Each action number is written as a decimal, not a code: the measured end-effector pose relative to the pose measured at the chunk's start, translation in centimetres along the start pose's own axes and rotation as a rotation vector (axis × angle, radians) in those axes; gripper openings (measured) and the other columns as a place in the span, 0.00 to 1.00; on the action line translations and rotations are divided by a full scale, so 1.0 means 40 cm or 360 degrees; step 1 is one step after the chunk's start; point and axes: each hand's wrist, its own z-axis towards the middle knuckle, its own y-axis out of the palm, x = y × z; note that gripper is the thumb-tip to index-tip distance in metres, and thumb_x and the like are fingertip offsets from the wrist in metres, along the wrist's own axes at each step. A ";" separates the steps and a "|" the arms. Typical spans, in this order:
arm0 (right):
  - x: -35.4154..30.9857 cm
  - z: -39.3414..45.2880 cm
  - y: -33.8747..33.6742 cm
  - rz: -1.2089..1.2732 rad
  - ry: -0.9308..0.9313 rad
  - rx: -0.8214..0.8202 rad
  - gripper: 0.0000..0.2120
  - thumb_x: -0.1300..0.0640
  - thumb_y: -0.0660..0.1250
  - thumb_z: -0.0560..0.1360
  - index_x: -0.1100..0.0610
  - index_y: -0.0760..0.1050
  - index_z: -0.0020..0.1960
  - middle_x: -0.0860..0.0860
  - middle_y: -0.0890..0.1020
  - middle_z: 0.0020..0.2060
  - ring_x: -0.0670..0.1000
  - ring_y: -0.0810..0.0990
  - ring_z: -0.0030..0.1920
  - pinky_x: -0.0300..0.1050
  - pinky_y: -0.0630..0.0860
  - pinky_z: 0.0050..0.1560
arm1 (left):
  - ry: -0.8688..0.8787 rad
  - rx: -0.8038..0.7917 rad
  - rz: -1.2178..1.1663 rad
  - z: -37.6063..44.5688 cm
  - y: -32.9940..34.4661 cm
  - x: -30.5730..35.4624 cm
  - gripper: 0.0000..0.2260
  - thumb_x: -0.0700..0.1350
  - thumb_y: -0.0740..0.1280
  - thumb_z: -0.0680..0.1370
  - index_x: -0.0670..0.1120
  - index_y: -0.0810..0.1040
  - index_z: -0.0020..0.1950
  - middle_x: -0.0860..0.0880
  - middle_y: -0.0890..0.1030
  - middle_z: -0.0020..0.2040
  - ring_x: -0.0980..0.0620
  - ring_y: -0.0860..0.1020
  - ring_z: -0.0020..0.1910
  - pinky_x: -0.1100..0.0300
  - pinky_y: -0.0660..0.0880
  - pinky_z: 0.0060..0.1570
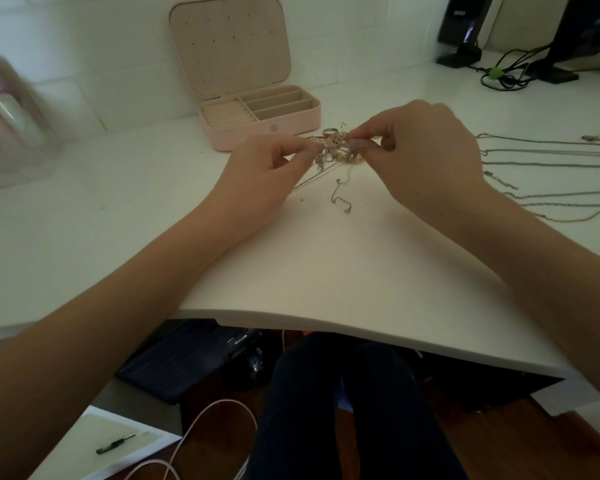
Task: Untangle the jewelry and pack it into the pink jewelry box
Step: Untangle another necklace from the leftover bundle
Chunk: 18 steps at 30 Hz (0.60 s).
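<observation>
A tangled clump of jewelry [336, 150] hangs just above the white desk between my two hands. My left hand [271, 171] pinches its left side and my right hand [426, 154] pinches its right side. Thin chain ends [342, 199] trail from the clump onto the desk. The pink jewelry box [267, 128] stands open behind my hands, lid upright, and its compartments show nothing inside. A silver ring [329, 132] lies beside the box. Several separated chains [548, 164] lie stretched out in rows to the right.
Black speaker stands and cables [506, 72] sit at the back right. A clear plastic container [11, 133], blurred, is at the left. The desk's front edge [326, 323] runs across the lower middle, with my legs, a bag and cords beneath it.
</observation>
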 end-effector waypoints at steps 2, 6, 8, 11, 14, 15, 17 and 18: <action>-0.004 0.000 -0.003 -0.0044 0.0029 -0.0014 0.11 0.45 0.63 0.78 0.42 0.81 0.57 0.45 0.76 0.40 0.53 0.77 0.50 0.44 0.66 0.43 | -0.0004 0.0053 0.0041 0.003 0.000 -0.002 0.09 0.44 0.63 0.81 0.54 0.81 0.44 0.49 0.64 0.27 0.57 0.59 0.24 0.66 0.55 0.25; -0.009 0.002 0.000 -0.0227 0.0010 -0.0004 0.13 0.42 0.61 0.79 0.43 0.81 0.57 0.49 0.80 0.44 0.55 0.76 0.46 0.45 0.66 0.41 | -0.0083 0.0220 0.0094 0.009 -0.001 -0.010 0.10 0.47 0.64 0.80 0.51 0.80 0.39 0.55 0.65 0.20 0.58 0.62 0.21 0.67 0.58 0.26; -0.009 0.002 -0.002 -0.0294 0.0006 0.0002 0.15 0.39 0.61 0.78 0.44 0.81 0.56 0.50 0.79 0.42 0.56 0.76 0.45 0.45 0.64 0.40 | -0.0152 0.0291 -0.0022 0.011 -0.007 -0.010 0.12 0.46 0.63 0.80 0.50 0.79 0.37 0.55 0.67 0.21 0.58 0.63 0.21 0.66 0.61 0.26; -0.003 0.005 -0.008 -0.0347 0.0026 0.0015 0.17 0.37 0.61 0.76 0.47 0.81 0.51 0.50 0.78 0.40 0.55 0.75 0.42 0.45 0.62 0.39 | -0.0278 0.0328 -0.0263 0.013 -0.012 -0.005 0.15 0.46 0.60 0.82 0.46 0.76 0.37 0.52 0.71 0.24 0.58 0.68 0.19 0.69 0.63 0.22; 0.000 0.005 -0.006 -0.0367 0.0014 -0.0020 0.20 0.37 0.61 0.76 0.52 0.79 0.44 0.51 0.79 0.38 0.56 0.76 0.41 0.44 0.61 0.34 | -0.0445 0.0318 -0.0446 0.013 -0.013 -0.001 0.17 0.50 0.59 0.82 0.46 0.72 0.35 0.52 0.75 0.26 0.56 0.74 0.23 0.67 0.62 0.21; 0.000 0.005 -0.004 -0.0367 0.0009 -0.0037 0.20 0.37 0.61 0.76 0.53 0.79 0.42 0.51 0.79 0.37 0.56 0.76 0.40 0.43 0.60 0.32 | -0.0493 0.0308 -0.0500 0.013 -0.015 0.000 0.18 0.52 0.59 0.82 0.47 0.71 0.34 0.53 0.75 0.26 0.56 0.75 0.24 0.66 0.62 0.21; -0.001 0.007 -0.003 -0.0376 0.0003 -0.0053 0.22 0.36 0.60 0.77 0.54 0.77 0.41 0.50 0.79 0.37 0.55 0.76 0.40 0.41 0.59 0.31 | -0.0551 0.0278 -0.0612 0.016 -0.017 0.000 0.20 0.54 0.58 0.82 0.47 0.68 0.33 0.53 0.76 0.26 0.56 0.77 0.26 0.66 0.65 0.23; -0.003 0.007 -0.003 -0.0382 -0.0005 -0.0053 0.22 0.36 0.60 0.77 0.54 0.76 0.40 0.50 0.78 0.36 0.55 0.76 0.40 0.41 0.58 0.31 | -0.0566 0.0260 -0.0645 0.017 -0.017 0.001 0.21 0.55 0.57 0.82 0.47 0.68 0.32 0.53 0.76 0.26 0.55 0.78 0.27 0.66 0.67 0.24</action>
